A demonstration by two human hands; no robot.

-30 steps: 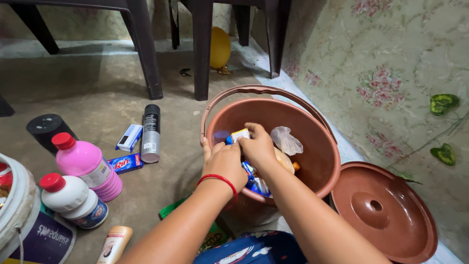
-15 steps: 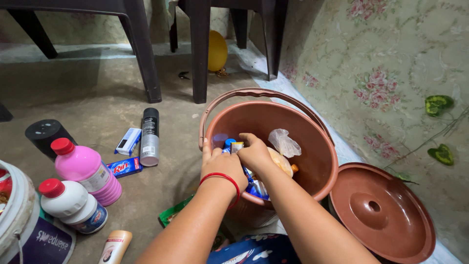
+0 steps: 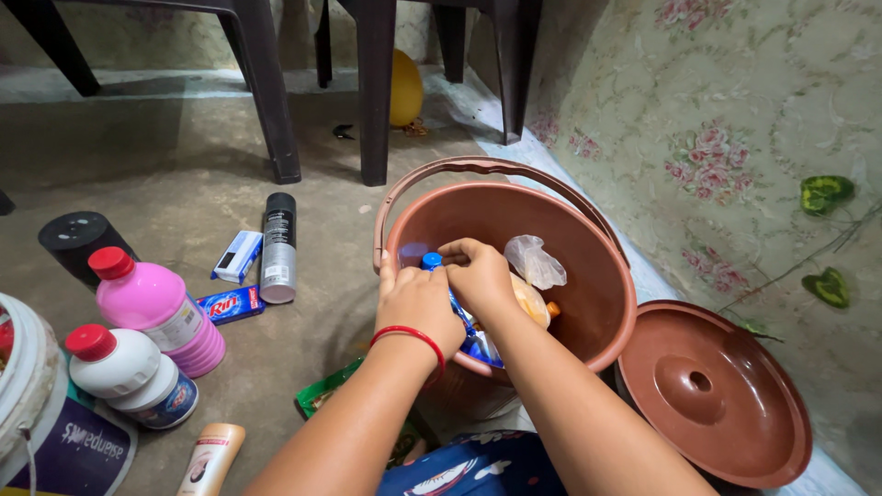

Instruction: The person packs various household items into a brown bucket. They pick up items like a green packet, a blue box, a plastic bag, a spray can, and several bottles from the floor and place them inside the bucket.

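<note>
Over the near rim of the round brown plastic bucket (image 3: pixel 588 276) both my hands reach among the packed things. My left hand (image 3: pixel 418 301), a red band at the wrist, rests on the rim beside a blue bottle cap (image 3: pixel 431 260); whether its fingers grip anything I cannot tell. My right hand (image 3: pixel 478 274) is curled over blue packets (image 3: pixel 478 344) inside the bucket, fingers together, their hold hidden. A crumpled clear plastic bag (image 3: pixel 535 262) lies just beyond it. Right of the bucket lies its brown lid (image 3: pixel 717 395); left of it stand a pink bottle (image 3: pixel 161 312) and a grey spray can (image 3: pixel 278 248).
</note>
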